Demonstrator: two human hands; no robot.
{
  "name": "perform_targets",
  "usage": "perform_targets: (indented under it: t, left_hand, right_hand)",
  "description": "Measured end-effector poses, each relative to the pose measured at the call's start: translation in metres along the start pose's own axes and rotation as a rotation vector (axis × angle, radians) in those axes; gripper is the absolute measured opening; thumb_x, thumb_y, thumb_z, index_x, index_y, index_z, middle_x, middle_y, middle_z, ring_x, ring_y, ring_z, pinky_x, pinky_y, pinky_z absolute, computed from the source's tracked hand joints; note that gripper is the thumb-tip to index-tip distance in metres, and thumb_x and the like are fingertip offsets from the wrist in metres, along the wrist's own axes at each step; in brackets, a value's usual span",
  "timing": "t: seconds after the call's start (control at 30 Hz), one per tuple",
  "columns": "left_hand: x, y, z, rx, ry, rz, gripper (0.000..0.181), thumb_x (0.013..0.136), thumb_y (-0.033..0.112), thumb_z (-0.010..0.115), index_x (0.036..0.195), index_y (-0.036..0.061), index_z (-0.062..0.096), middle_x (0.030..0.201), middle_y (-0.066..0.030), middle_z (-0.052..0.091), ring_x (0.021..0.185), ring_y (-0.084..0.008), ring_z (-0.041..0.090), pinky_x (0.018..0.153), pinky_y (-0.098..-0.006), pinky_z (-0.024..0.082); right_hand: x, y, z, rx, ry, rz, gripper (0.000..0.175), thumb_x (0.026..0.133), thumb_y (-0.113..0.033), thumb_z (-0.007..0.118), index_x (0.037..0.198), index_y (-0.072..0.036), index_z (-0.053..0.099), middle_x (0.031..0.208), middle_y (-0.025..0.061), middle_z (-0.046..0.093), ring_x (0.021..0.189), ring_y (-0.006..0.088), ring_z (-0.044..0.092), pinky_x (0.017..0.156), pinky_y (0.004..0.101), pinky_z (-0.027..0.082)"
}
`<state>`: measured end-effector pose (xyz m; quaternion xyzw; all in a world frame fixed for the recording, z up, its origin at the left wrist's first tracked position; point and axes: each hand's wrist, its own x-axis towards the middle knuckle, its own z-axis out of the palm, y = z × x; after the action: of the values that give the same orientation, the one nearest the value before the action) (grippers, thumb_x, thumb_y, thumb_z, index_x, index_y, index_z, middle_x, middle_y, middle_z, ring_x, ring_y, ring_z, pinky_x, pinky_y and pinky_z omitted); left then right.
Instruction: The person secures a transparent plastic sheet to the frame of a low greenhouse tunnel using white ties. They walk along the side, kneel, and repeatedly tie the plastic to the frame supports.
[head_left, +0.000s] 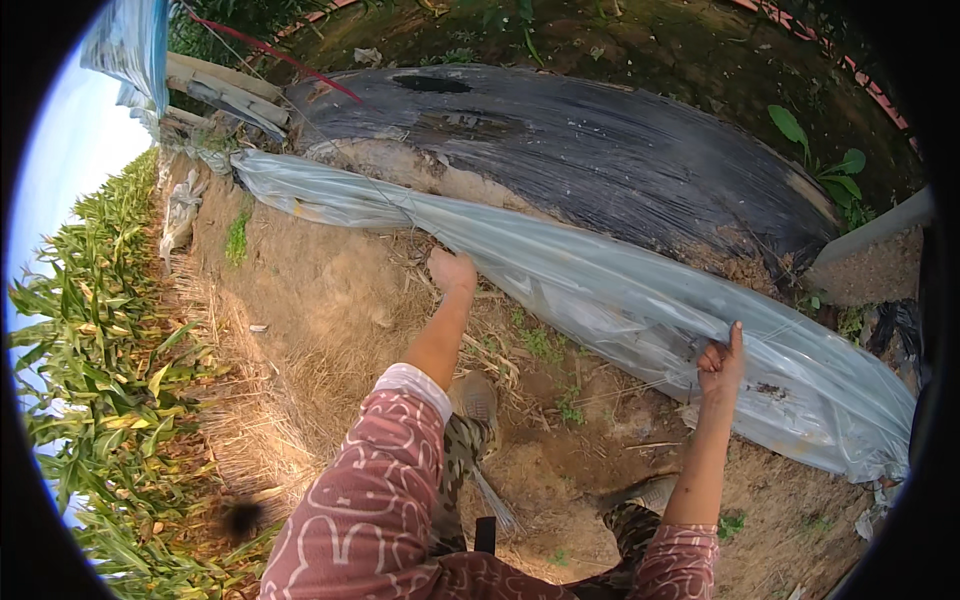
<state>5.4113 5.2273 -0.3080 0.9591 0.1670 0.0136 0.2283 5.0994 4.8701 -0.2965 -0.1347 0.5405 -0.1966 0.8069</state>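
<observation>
A long rolled sheet of clear plastic film (592, 259) runs diagonally before me, from the upper left to the lower right. At its near edge, my left hand (452, 271) is closed in a fist. A thin cord (322, 135) comes down across the film and reaches this fist; its end is hidden by the fingers. Farther right, my right hand (721, 367) rests against the film with the fingers curled and one digit pointing up. Fine pale strands (637, 388) run towards it over the film, but whether the fingers hold them is unclear.
Behind the film lies a mound under black plastic sheeting (570, 150). A concrete post (870, 255) stands at right; leafy plants (836, 169) grow beyond. Dry straw (315, 330) covers the soil beside maize plants (112, 360). A string bundle (495, 499) hangs between my legs.
</observation>
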Motion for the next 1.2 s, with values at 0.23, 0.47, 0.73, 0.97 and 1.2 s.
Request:
perform_targets:
  t: [0.23, 0.47, 0.73, 0.97, 1.2]
  left_hand:
    - [0.074, -0.037, -0.004, 0.163, 0.006, 0.504, 0.041, 0.073, 0.03, 0.067, 0.095, -0.0028, 0.06, 0.1, -0.0212, 0.057, 0.098, -0.0398, 0.053, 0.085, -0.0465, 0.044]
    - [0.117, -0.055, -0.005, -0.64, -0.506, 0.246, 0.035, 0.09, 0.032, 0.049, 0.088, 0.0002, 0.064, 0.07, -0.0144, 0.062, 0.069, -0.0319, 0.059, 0.068, -0.0436, 0.047]
    - [0.17, -0.148, -0.046, 0.425, -0.104, 0.873, 0.021, 0.086, 0.027, 0.051, 0.079, 0.0106, 0.062, 0.075, -0.009, 0.063, 0.084, -0.0269, 0.059, 0.073, -0.0443, 0.042]
    - [0.2, -0.144, -0.027, 0.467, -0.119, 0.965, 0.014, 0.079, 0.024, 0.06, 0.079, 0.0096, 0.057, 0.079, -0.0096, 0.06, 0.081, -0.0293, 0.056, 0.072, -0.0424, 0.044]
    - [0.09, -0.098, -0.049, -0.019, 0.223, 0.806, 0.023, 0.081, 0.017, 0.064, 0.092, -0.0006, 0.054, 0.088, -0.0147, 0.056, 0.087, -0.0339, 0.052, 0.078, -0.0448, 0.043]
  right_hand:
    - [0.104, -0.005, 0.018, 0.119, -0.118, -0.217, 0.022, 0.091, -0.028, 0.06, 0.08, -0.013, 0.049, 0.054, -0.0027, 0.037, 0.037, 0.008, 0.023, 0.033, 0.0237, 0.017]
    - [0.074, -0.006, 0.022, 0.206, 0.028, -0.223, 0.024, 0.092, -0.028, 0.057, 0.075, -0.013, 0.046, 0.052, -0.0018, 0.037, 0.035, 0.0093, 0.022, 0.034, 0.0232, 0.016]
    - [0.071, -0.004, 0.009, 0.207, -0.066, -0.195, 0.024, 0.093, -0.029, 0.054, 0.079, -0.011, 0.047, 0.053, -0.0009, 0.034, 0.034, 0.0097, 0.021, 0.033, 0.0236, 0.016]
    - [0.051, 0.004, -0.01, 0.132, 0.042, -0.215, 0.027, 0.09, -0.027, 0.06, 0.072, -0.015, 0.044, 0.048, -0.0041, 0.032, 0.034, 0.0084, 0.024, 0.033, 0.0227, 0.017]
    - [0.041, 0.019, -0.003, 0.184, 0.062, -0.266, 0.013, 0.085, -0.013, 0.057, 0.077, -0.014, 0.047, 0.048, -0.0046, 0.031, 0.034, 0.0089, 0.025, 0.034, 0.0246, 0.018]
